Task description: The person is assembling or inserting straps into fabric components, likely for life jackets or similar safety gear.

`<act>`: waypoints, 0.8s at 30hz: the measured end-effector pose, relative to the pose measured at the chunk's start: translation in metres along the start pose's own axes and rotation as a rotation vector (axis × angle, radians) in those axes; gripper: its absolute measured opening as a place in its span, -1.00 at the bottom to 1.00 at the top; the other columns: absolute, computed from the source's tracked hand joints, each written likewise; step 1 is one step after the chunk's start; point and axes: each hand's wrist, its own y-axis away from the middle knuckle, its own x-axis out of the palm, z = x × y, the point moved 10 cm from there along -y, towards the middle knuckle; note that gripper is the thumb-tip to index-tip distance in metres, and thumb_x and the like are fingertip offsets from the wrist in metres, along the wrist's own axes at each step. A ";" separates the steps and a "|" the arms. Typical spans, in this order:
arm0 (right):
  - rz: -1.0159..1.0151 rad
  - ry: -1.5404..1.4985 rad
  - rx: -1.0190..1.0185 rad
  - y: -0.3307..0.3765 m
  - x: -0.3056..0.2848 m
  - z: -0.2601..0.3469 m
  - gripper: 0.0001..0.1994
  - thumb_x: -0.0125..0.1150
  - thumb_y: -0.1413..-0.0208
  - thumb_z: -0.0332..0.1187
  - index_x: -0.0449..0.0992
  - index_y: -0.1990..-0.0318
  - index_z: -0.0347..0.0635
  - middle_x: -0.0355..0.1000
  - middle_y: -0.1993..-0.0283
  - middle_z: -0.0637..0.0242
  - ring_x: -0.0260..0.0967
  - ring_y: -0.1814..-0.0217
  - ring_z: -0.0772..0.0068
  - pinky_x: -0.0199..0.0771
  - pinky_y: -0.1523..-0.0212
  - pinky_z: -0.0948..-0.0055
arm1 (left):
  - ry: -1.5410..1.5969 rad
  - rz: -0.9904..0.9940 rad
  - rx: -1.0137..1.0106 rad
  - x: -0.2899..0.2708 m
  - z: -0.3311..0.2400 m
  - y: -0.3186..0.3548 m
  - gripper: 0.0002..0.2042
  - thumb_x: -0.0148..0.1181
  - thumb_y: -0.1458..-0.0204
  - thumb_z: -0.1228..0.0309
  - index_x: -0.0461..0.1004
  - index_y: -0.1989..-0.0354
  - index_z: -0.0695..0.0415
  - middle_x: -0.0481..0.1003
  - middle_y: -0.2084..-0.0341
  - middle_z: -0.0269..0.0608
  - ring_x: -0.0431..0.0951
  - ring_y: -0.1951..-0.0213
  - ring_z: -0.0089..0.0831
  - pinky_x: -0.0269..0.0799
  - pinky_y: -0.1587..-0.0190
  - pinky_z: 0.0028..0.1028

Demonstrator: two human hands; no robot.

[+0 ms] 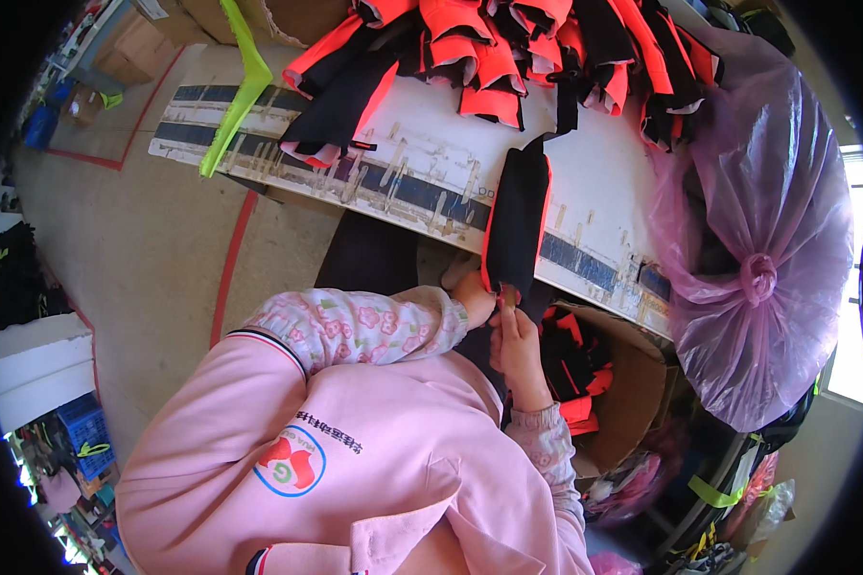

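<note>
A long black fabric piece with bright orange edging hangs over the front edge of the table, its lower end towards me. My left hand pinches that end from the left, with the fingertips partly hidden. From the right, my right hand closes its fingers on the same end, touching close to my left hand. Any small item between the fingertips is too small to make out. A black strap runs from the top of the piece up to a heap of similar black and orange pieces.
The worn white table has blue stripes and tape scraps. A lime-green strip lies across its left end. At right hangs a knotted pink plastic bag. Under the table, a cardboard box holds more black and orange pieces.
</note>
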 end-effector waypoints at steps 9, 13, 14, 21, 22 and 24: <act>0.236 -0.222 -0.002 0.038 -0.001 0.014 -0.72 -0.23 -0.27 -0.20 0.30 0.36 -0.20 0.05 0.77 0.48 -0.08 0.87 0.66 -0.08 0.87 0.60 | 0.099 0.172 -0.077 0.011 0.011 0.003 -0.85 -0.11 -0.13 0.46 0.41 0.32 0.22 0.48 0.45 -0.09 0.50 0.53 -0.41 0.37 0.67 -0.54; 0.198 -0.309 0.056 0.085 -0.008 -0.016 -0.72 -0.26 -0.28 -0.23 0.31 0.36 -0.20 0.05 0.79 0.49 -0.10 0.87 0.67 -0.06 0.84 0.62 | 0.270 0.123 0.025 0.012 -0.015 0.004 -0.81 -0.15 -0.18 0.41 0.39 0.32 0.23 0.48 0.45 -0.09 0.51 0.52 -0.37 0.43 0.65 -0.54; 0.172 -0.271 0.048 0.092 -0.010 -0.020 -0.72 -0.26 -0.28 -0.23 0.31 0.35 -0.20 0.05 0.77 0.49 -0.11 0.86 0.67 -0.09 0.83 0.62 | 0.248 0.099 0.039 0.010 -0.013 0.003 -0.79 -0.16 -0.19 0.38 0.39 0.32 0.23 0.48 0.44 -0.11 0.51 0.53 -0.36 0.44 0.63 -0.54; 0.115 -0.518 0.083 0.077 0.010 -0.019 -0.73 -0.23 -0.27 -0.21 0.30 0.36 -0.16 0.01 0.75 0.51 -0.13 0.83 0.67 -0.13 0.83 0.62 | 0.221 0.125 0.042 0.012 -0.016 0.004 -0.84 -0.12 -0.13 0.47 0.42 0.31 0.22 0.51 0.41 -0.17 0.46 0.57 -0.48 0.42 0.59 -0.53; 0.102 -0.595 0.102 0.067 0.014 -0.014 -0.74 -0.21 -0.27 -0.20 0.30 0.37 -0.14 -0.02 0.75 0.51 -0.13 0.84 0.67 -0.13 0.83 0.62 | 0.208 0.135 0.039 0.011 -0.013 0.003 -0.84 -0.12 -0.13 0.47 0.42 0.31 0.22 0.51 0.41 -0.17 0.46 0.57 -0.48 0.42 0.59 -0.53; 0.074 -0.599 -0.001 0.031 0.011 -0.002 -0.73 -0.23 -0.27 -0.20 0.28 0.39 -0.15 0.01 0.75 0.53 -0.12 0.85 0.67 -0.13 0.86 0.62 | 0.099 0.131 -0.071 0.007 0.006 0.001 -0.75 -0.14 0.01 0.60 0.45 0.20 0.22 0.53 0.38 -0.15 0.53 0.41 -0.47 0.38 0.66 -0.60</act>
